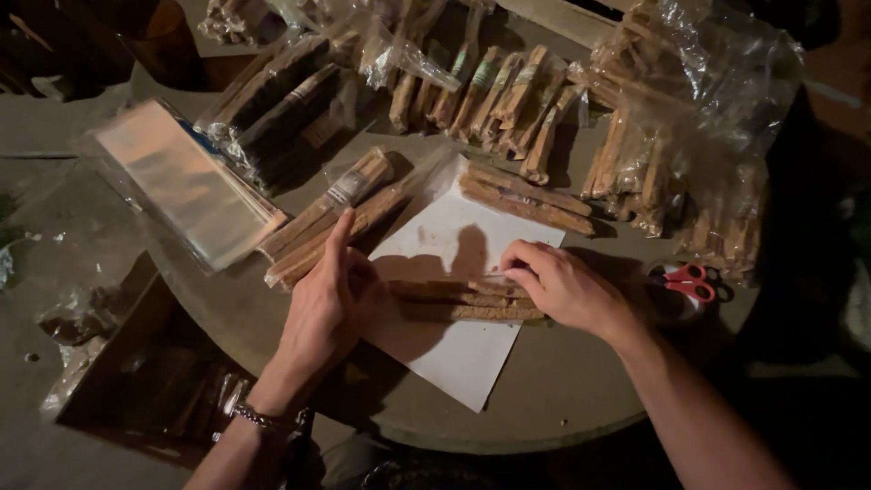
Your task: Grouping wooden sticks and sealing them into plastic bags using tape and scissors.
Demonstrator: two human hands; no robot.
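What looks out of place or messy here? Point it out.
Nothing looks damaged or spilled. The white paper sheet lies askew on the round table, one corner past its edge. Both hands, left hand and right hand, rest on the wooden sticks.

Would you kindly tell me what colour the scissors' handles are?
The scissors have red handles, seen in the head view.

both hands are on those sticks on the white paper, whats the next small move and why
Probably squeeze the sticks into one tight bundle: the left hand and right hand bracket their ends, and they lie loose on the white paper, unlike the banded bundles nearby.
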